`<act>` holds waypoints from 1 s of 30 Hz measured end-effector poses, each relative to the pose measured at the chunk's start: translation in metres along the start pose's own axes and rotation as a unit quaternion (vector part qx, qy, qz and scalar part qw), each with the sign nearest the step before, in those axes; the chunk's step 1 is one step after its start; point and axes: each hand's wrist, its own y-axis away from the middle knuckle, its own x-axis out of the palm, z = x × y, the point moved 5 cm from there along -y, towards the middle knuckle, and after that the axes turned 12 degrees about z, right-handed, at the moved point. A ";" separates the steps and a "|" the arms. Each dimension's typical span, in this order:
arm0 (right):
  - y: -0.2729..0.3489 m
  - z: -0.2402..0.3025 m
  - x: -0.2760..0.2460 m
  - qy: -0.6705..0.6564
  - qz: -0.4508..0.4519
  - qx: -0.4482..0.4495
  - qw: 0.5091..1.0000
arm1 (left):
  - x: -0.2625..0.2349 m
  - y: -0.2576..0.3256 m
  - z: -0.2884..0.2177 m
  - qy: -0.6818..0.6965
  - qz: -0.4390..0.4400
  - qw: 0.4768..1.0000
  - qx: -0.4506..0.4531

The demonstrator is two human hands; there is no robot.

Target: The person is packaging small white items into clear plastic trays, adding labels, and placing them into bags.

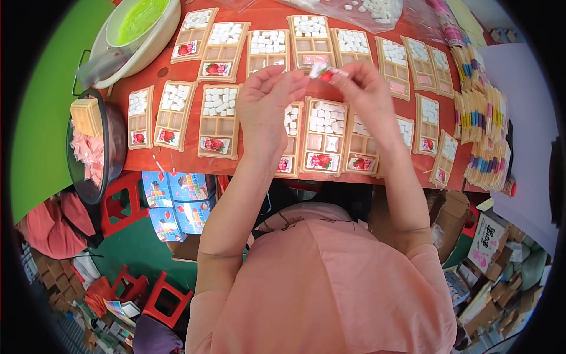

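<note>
My right hand [364,88] pinches a small white-and-red sachet [326,75] with a strawberry print above the far row of trays. Just left of it hovers my left hand [264,103], fingers loosely curved and apart, with nothing visible in them. Below and around both hands stand two rows of beige compartment trays [226,128], each with white marshmallow-like pieces [326,115] in its far part. Several trays also hold strawberry sachets [320,161] in the near compartment. A pale pink packet [316,59] lies in a far tray. My forearms hide parts of some near trays.
At left, a black bowl [118,133] holds pink packets with beige trays on top. Behind it sits a white basin [168,44] with a green-lined bowl. Colourfully banded bundles [474,109] line the right edge. Blue boxes [191,187] and red stools [168,300] stand below.
</note>
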 end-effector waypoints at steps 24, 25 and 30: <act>-0.018 0.065 0.030 0.496 -0.031 -0.164 0.852 | -0.122 0.067 -0.249 -0.483 -0.175 0.780 0.357; -0.013 0.069 0.032 0.458 -0.020 -0.190 0.868 | -0.134 0.055 -0.273 -0.524 -0.198 0.746 0.361; 0.006 0.071 0.015 0.302 0.036 -0.138 0.942 | -0.166 -0.061 -0.324 -0.685 -0.230 0.662 0.199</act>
